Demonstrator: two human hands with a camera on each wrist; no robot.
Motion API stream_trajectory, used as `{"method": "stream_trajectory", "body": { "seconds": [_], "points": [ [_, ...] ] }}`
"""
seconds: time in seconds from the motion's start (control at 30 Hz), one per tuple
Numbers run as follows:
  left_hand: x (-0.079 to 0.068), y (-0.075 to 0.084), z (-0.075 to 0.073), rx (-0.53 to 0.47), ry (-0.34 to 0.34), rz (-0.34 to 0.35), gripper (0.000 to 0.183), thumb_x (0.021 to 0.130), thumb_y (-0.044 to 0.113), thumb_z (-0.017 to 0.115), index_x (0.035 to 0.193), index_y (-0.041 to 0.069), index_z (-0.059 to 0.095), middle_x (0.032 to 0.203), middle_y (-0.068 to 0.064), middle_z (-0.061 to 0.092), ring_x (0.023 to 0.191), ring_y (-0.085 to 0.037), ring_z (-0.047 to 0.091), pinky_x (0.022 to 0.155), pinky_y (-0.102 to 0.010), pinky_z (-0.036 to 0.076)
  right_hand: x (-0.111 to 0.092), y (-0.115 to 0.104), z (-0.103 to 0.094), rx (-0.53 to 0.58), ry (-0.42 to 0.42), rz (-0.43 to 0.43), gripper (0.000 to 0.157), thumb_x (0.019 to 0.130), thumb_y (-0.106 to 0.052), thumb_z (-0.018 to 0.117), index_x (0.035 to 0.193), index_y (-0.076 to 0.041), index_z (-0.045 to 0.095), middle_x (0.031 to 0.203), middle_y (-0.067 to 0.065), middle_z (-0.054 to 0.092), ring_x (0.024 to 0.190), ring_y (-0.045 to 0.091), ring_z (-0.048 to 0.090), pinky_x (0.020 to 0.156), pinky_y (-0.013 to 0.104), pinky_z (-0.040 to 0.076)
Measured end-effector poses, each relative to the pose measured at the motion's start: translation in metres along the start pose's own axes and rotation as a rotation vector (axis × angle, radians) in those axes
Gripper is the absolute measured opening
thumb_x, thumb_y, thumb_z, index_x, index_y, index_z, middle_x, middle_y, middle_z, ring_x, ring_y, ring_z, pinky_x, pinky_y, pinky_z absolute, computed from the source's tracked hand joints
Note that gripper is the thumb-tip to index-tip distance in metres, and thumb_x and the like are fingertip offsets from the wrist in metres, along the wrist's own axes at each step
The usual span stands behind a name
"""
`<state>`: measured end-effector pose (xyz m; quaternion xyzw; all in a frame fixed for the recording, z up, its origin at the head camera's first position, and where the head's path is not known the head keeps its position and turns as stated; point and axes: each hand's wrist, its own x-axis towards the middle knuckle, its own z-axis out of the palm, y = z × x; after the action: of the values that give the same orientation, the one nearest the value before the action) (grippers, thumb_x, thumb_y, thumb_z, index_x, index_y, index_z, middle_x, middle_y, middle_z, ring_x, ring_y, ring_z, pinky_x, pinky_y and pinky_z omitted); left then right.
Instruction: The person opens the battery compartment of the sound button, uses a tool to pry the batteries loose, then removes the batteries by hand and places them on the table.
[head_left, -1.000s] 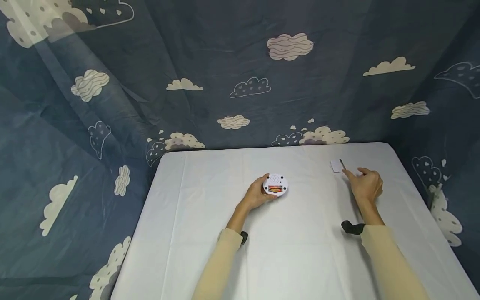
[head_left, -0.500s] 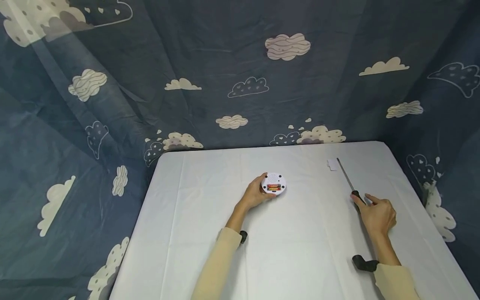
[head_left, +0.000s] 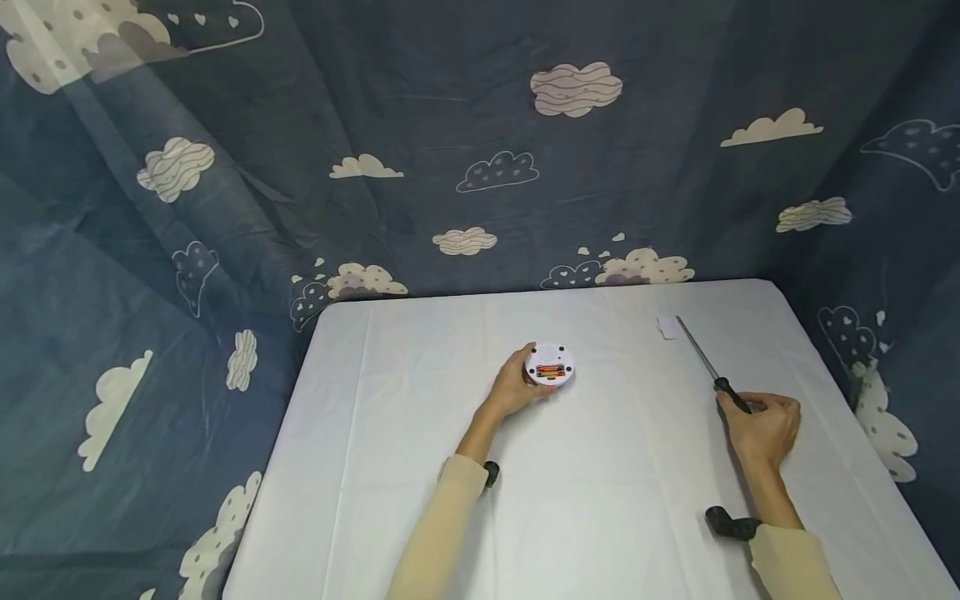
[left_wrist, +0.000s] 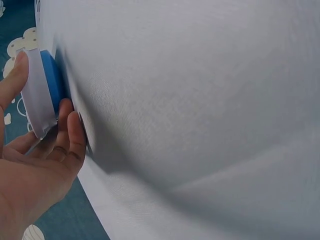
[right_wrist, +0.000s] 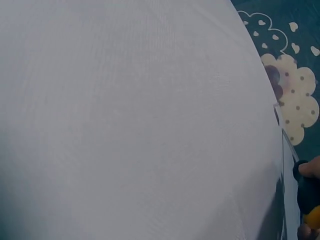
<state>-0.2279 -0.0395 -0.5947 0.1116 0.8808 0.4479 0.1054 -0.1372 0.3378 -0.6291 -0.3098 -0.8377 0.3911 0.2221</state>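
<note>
My left hand (head_left: 513, 385) grips a round white device (head_left: 543, 357) by its left side, fingers and thumb around the rim. Its underside faces up, with two orange-and-black batteries (head_left: 551, 371) in an uncovered compartment and small dark feet about it. In the left wrist view the device (left_wrist: 37, 92) shows a blue lower part close to the table. My right hand (head_left: 767, 429) holds a screwdriver by its black handle (head_left: 731, 394); the long metal shaft (head_left: 696, 348) points to the far left. In the right wrist view, yellow shows on the handle (right_wrist: 307, 195).
A small white plastic piece (head_left: 667, 327) lies on the table near the screwdriver's tip. White cloth (head_left: 600, 500) covers the table, whose far edge meets a dark blue curtain (head_left: 420, 100) with cloud prints. A black strap mount (head_left: 731, 523) sits on the right wrist.
My right hand has drawn back toward the near right with the screwdriver, bringing its shaft and handle into sight. The left hand and the device have stayed almost still.
</note>
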Motion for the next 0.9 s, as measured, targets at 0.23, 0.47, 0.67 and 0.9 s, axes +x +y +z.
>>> {"method": "stream_trajectory", "body": {
  "seconds": [0.23, 0.47, 0.67, 0.9],
  "points": [
    [0.002, 0.0, 0.002, 0.008, 0.016, 0.002, 0.101, 0.08, 0.028, 0.092, 0.161, 0.01, 0.034, 0.161, -0.016, 0.045, 0.151, -0.033, 0.042, 0.126, -0.047, 0.034, 0.007, 0.0, -0.006, 0.025, 0.0, 0.102, 0.048, 0.089, -0.04, 0.076, 0.112, 0.002, 0.074, 0.066, -0.034, 0.042, 0.078, 0.011, 0.054, 0.077, 0.035, 0.035],
    [0.001, 0.002, 0.006, 0.023, 0.032, -0.031, 0.103, 0.078, 0.03, 0.093, 0.162, 0.016, 0.034, 0.164, -0.012, 0.042, 0.153, -0.031, 0.04, 0.126, -0.048, 0.033, 0.009, -0.01, -0.015, 0.103, -0.058, 0.098, 0.037, 0.089, -0.043, 0.078, 0.105, -0.01, 0.072, 0.072, -0.034, 0.049, 0.068, -0.009, 0.048, 0.064, 0.013, 0.038],
    [-0.001, 0.003, 0.007, 0.028, 0.041, -0.054, 0.104, 0.078, 0.03, 0.093, 0.162, 0.017, 0.033, 0.165, -0.01, 0.041, 0.154, -0.03, 0.038, 0.127, -0.046, 0.032, 0.006, -0.037, -0.025, 0.23, -0.257, -0.062, 0.022, 0.093, -0.033, 0.078, 0.105, -0.017, 0.068, 0.083, -0.031, 0.063, 0.079, -0.011, 0.061, 0.067, 0.004, 0.048],
    [-0.001, 0.002, 0.007, -0.003, 0.047, -0.021, 0.102, 0.077, 0.026, 0.094, 0.16, 0.012, 0.037, 0.161, -0.012, 0.046, 0.151, -0.03, 0.043, 0.127, -0.045, 0.033, 0.008, -0.077, -0.034, 0.196, -0.558, -0.298, 0.034, 0.097, -0.033, 0.075, 0.115, -0.005, 0.065, 0.1, -0.021, 0.061, 0.089, -0.003, 0.059, 0.073, 0.007, 0.049]
  ]
}}
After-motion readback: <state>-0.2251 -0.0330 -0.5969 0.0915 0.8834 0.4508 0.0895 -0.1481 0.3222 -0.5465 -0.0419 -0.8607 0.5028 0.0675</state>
